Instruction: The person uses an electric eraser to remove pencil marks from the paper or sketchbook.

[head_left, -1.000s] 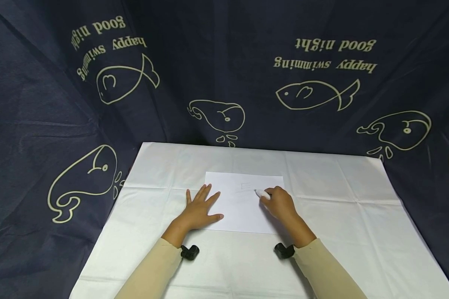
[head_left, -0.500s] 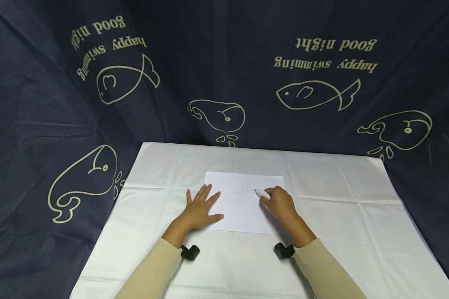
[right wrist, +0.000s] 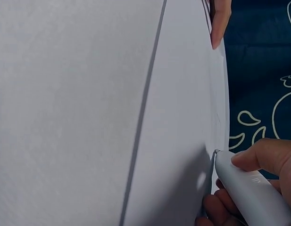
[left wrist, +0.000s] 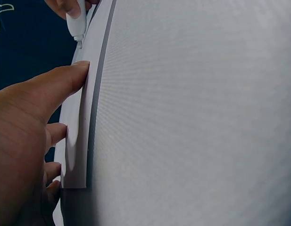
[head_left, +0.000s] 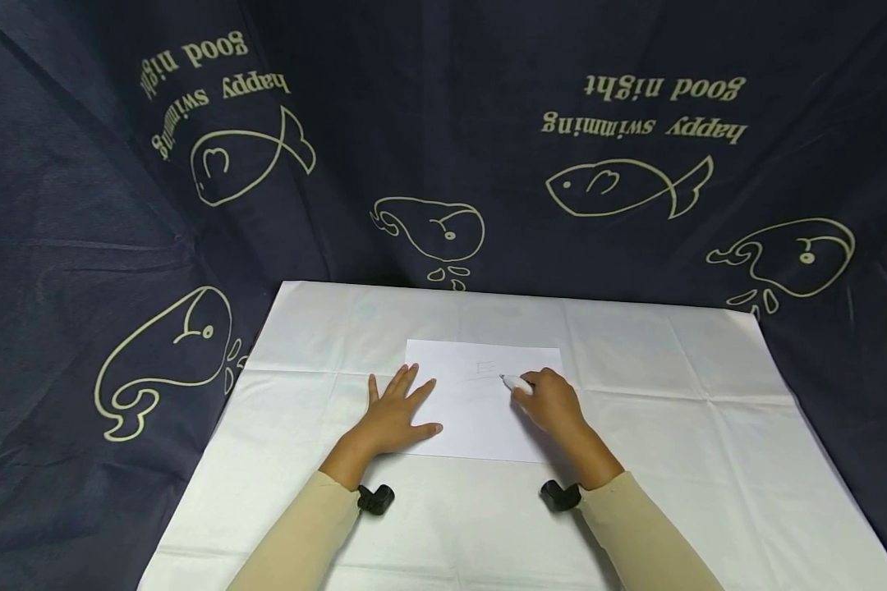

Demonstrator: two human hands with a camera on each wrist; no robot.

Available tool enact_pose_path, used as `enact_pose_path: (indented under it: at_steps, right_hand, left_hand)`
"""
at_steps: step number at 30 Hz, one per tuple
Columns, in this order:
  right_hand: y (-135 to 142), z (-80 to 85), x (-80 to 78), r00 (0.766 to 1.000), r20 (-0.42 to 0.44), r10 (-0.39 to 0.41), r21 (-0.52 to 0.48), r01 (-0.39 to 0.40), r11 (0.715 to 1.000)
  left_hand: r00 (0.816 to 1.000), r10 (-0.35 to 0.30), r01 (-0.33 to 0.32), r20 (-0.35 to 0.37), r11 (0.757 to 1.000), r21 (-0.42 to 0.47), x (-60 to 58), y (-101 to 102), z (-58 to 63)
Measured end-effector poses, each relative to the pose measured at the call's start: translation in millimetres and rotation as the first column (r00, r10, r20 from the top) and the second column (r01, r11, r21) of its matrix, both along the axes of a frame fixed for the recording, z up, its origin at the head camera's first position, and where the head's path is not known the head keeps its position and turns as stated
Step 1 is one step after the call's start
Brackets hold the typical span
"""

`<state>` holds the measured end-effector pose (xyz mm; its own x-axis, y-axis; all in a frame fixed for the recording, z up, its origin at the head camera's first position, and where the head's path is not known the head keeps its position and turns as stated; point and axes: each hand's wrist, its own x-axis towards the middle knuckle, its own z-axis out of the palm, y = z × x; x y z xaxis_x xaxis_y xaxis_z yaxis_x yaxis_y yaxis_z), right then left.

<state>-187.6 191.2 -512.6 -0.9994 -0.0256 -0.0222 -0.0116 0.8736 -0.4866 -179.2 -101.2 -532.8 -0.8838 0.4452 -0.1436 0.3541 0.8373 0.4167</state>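
Note:
A sheet of white paper (head_left: 480,423) lies flat on the cloth, with faint thin lines (head_left: 484,368) near its far edge, some shaped like an E. My left hand (head_left: 392,420) rests spread on the sheet's left side, thumb and fingers apart. On the right, my right hand (head_left: 556,402) pinches a thick white pen-shaped tool (right wrist: 251,193) between thumb and fingers. Its narrow tip points left at the paper, just right of the lines. In the left wrist view the tool (left wrist: 76,21) shows a tapered neck and small tip beyond my left thumb (left wrist: 72,77).
A creased white cloth (head_left: 673,443) covers the table. Dark blue fabric (head_left: 443,123) with fish and whale outlines hangs behind and at both sides. Black wrist cameras (head_left: 375,499) sit at both cuffs, close over the table.
My right hand and the white tool have shifted very slightly left along the paper. My left hand and the sheet have stayed where they were.

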Motion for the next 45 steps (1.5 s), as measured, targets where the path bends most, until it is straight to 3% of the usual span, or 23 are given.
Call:
enact_pose_path:
  at_steps: [45]
  right_hand:
    - [-5.5,3.5,0.9,1.000,-0.008,0.023,0.010,-0.022,1.000]
  left_hand:
    - [1.000,-0.007,0.007,-0.001,1.000,0.000,-1.9,-0.7,-1.7]
